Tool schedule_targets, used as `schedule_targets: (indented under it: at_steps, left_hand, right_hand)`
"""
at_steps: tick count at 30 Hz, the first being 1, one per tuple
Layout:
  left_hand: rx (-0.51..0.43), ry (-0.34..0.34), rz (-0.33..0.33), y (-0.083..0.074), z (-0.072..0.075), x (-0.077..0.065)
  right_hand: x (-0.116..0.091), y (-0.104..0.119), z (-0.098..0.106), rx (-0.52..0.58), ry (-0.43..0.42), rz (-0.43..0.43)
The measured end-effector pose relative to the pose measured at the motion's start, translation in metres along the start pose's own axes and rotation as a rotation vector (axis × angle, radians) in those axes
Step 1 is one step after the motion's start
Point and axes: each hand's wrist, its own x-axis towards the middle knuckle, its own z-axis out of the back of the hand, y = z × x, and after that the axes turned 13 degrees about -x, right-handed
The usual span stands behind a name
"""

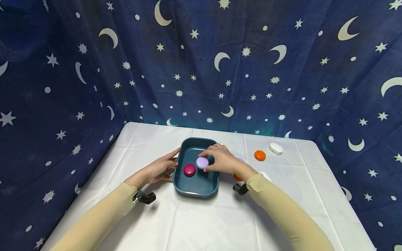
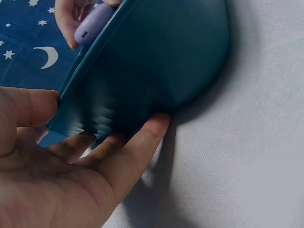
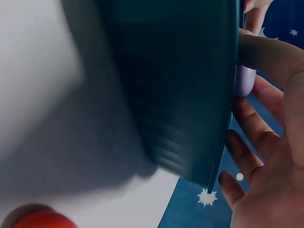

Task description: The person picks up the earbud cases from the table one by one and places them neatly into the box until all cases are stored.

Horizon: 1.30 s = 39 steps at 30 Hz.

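A dark teal rectangular tray (image 1: 195, 191) with rounded corners stands on the white-covered table. My left hand (image 1: 158, 169) rests against its left outer wall, fingers extended; in the left wrist view the thumb (image 2: 40, 107) lies at the rim. Above the tray's inside, my right hand (image 1: 220, 158) pinches a lavender round puck-like case (image 1: 202, 163) between thumb and fingers. That case (image 2: 94, 23) has a small dark slot on its side in the left wrist view. Inside the tray, left of the held piece, lies a crimson round piece (image 1: 189, 170).
Right of the tray are an orange round piece (image 1: 260, 155) and a white one (image 1: 276, 148). The right forearm partly hides another lavender piece (image 1: 240, 159), a second orange piece (image 1: 237, 177) and a white piece (image 1: 266, 176). A star-patterned curtain (image 1: 201, 104) surrounds the table's back and sides.
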Motion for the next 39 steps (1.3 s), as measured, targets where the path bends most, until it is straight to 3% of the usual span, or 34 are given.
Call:
schedule_targets:
  at_steps: [17,22,33,39]
  left_hand:
    - [0.013,0.002,0.003,-0.001,0.0,0.0]
    - [0.001,0.001,0.001,-0.001,0.0,0.0]
    - [-0.001,0.01,-0.017,0.001,0.0,0.0]
    - [0.001,0.005,-0.015,0.002,0.0,0.0]
  right_hand:
    - [0.01,0.008,-0.011,-0.197,0.058,0.051]
    - [0.004,0.004,-0.004,-0.126,0.032,0.031]
    - [-0.022,-0.015,0.03,0.064,-0.044,-0.135]
    - [-0.038,-0.03,0.04,0.093,-0.076,-0.171]
